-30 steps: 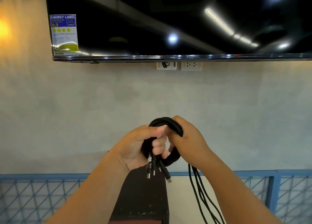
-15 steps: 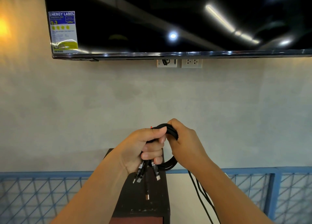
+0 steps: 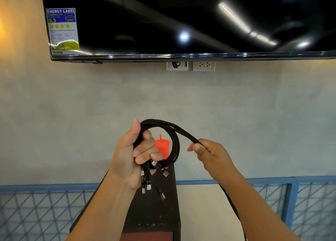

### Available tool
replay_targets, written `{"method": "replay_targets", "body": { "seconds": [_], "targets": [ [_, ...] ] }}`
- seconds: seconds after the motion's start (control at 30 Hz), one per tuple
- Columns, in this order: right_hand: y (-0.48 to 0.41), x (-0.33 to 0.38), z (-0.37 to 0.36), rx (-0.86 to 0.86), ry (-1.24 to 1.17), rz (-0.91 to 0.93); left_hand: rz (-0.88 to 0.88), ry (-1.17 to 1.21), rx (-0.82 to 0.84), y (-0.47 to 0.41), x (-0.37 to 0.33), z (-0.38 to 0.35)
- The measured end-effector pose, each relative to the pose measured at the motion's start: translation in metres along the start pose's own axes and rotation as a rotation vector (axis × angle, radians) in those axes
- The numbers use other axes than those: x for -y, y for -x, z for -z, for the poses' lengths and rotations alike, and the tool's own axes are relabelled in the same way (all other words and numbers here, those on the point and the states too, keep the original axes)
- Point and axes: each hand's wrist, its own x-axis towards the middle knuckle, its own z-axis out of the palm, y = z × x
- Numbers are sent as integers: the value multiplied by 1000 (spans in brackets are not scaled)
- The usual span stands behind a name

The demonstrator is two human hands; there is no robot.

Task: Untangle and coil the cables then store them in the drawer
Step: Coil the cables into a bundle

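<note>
A bundle of black cables [image 3: 174,139] is looped into a coil in front of me, held up at chest height. My left hand [image 3: 133,156] is closed around the left side of the coil, and several silver-tipped plugs [image 3: 151,184] dangle below its fingers. My right hand [image 3: 211,153] pinches the strands that run from the top of the loop down to the right. The loose cable tails [image 3: 234,206] drop behind my right forearm and out of view. No drawer shows in the frame.
A dark narrow cabinet [image 3: 154,211] stands directly below my hands with a red cup [image 3: 162,148] on its far end. Blue wire-mesh racks [image 3: 45,209] flank it. A wall-mounted television [image 3: 181,22] and wall sockets [image 3: 203,66] are above.
My right hand has let go of the top of the coil and slid right and down along the strands. The loop has opened wider and the red cup now shows through it.
</note>
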Motion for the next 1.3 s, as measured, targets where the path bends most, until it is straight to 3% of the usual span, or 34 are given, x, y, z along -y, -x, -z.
{"method": "replay_targets", "body": {
  "seconds": [0.1,0.23,0.37,0.47,0.6,0.87,0.93,1.03,1.13,1.3],
  "targets": [
    [3,-13,-9,-46,41,-11,69,222,277,-3,2,0],
    [13,-21,-36,117,62,-156,-93,28,186,-5,-1,-13],
    [22,-18,-63,346,99,-291,-193,-88,-51,-9,8,-32],
    [23,3,-72,448,148,-259,-283,-328,-182,-15,13,-47],
    [18,20,-61,402,266,-164,-388,-714,-286,-24,15,-46],
    [25,24,-39,459,293,-148,-530,-1415,-282,-25,18,-26],
    [28,27,-32,438,309,-121,-441,-1596,-239,-26,17,-18],
    [26,33,-15,367,374,-9,-87,-1951,-154,-25,19,-8],
    [20,38,5,280,271,27,98,-1734,-105,-19,23,-7],
    [13,38,19,109,113,73,303,-1279,174,-7,15,-25]
  ]
}}
